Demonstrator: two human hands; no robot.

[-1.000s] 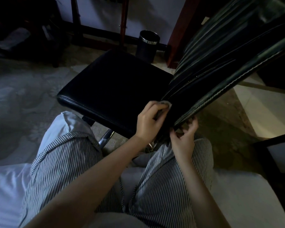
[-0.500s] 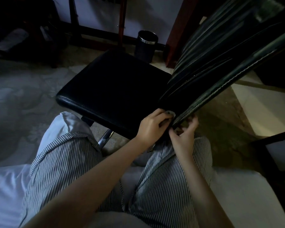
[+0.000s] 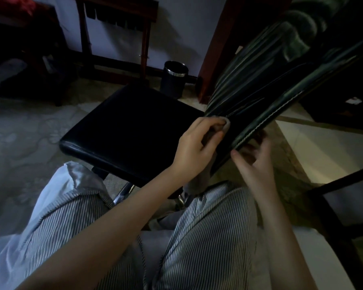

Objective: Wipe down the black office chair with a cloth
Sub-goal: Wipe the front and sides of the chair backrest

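The black office chair fills the middle of the head view, its flat seat to the left and its ribbed backrest leaning up to the right. My left hand grips a small pale cloth and presses it against the lowest part of the backrest, where it meets the seat. My right hand is at the backrest's stitched lower edge, thumb on the front; its fingers are blurred and partly behind the edge.
A dark round bin with a metal rim stands on the floor behind the seat. A dark wooden table's legs are at the back. A dark frame is at the right. My striped-trousered knees sit under the chair's near corner.
My left hand with the cloth has moved up from the bottom corner of the backrest along the seat crease. My right hand has shifted a little to the right at the backrest's edge.
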